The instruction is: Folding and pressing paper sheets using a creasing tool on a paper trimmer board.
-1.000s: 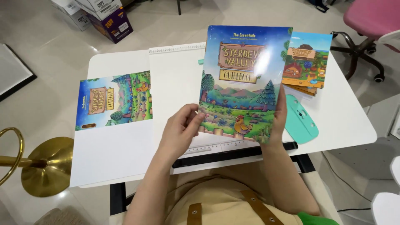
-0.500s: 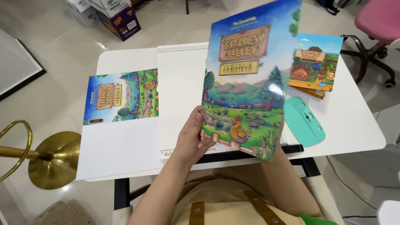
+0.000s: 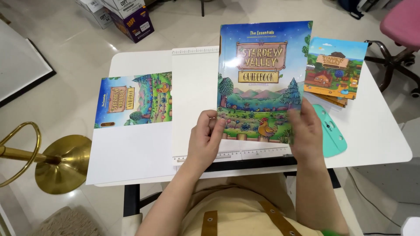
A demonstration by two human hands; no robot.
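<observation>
Probably a home craft or small print-finishing workspace: a small white table on a glossy tiled floor carries a white scoring board and printed cover sheets. Cardboard boxes, a pink swivel chair and a brass stand surround it.

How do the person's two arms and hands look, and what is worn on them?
Both forearms are bare, with no sleeves visible up to the picture's lower edge. The left hand and the right hand wear no gloves, and no rings, watch or bracelet can be seen. The fingers look plain, without visible nail polish. Below the arms lies beige clothing with brown straps.
</observation>
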